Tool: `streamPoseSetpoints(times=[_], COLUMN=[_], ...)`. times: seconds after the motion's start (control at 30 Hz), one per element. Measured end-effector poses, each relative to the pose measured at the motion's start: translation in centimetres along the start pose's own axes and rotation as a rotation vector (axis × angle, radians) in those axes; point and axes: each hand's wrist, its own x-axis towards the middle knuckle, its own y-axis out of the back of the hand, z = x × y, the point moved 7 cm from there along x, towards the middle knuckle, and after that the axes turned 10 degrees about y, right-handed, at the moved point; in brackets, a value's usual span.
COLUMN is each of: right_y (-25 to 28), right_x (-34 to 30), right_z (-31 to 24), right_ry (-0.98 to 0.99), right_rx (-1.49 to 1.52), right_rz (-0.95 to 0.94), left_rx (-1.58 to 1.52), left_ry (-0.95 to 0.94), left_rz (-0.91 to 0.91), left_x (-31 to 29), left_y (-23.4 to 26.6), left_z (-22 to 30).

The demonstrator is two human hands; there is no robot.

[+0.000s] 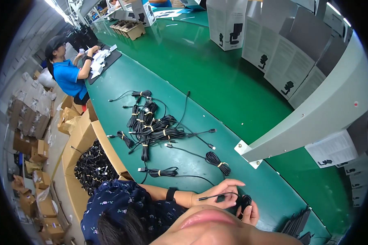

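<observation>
Right hand (251, 213) pinches a coiled black cable (246, 200), on the near side of the cable pile (155, 127); left hand (221, 193) curls, its grip unclear. Coil handling seems underway; next, the loose end (204, 197) likely needs steadying.

One held cable (246, 199), one cable heap (148, 122), one cable-filled carton (108, 146), two wristbands (171, 193)

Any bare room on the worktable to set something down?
Bare worktable shows between the dark mat and cable pile, and between the grey beam and right hand. Crowded: mid-table under that pile, and the near right end, with black parts.
</observation>
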Motion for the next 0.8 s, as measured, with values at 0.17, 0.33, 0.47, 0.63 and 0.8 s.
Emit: streamPoseSetpoints(times=[0.17,0.33,0.47,0.63,0.8], right_y=[1.5,1.4,0.6,-0.4,-0.8], right_x=[0.3,0.3,0.5,0.2,0.3], right_z=[1.7,1.3,0.6,-0.3,-0.6], right_ry=[0.049,0.047,0.023,-0.039,0.04], right_rx=[-0.046,-0.006,0.016,0.067,0.02], right_rz=[-0.054,-0.048,-0.069,0.017,-0.014], left_rx=[0.022,0.113,0.213,0.258,0.329], left_ry=[0.011,-0.01,-0.053,0.053,-0.063], left_rz=[-0.138,-0.068,-0.029,0.005,0.011], left_x=[0.1,0.4,0.4,-0.1,-0.2], left_y=[0.0,-0.1,-0.4,-0.1,-0.7], left_z=[0.4,0.6,1.3,0.1,0.5])
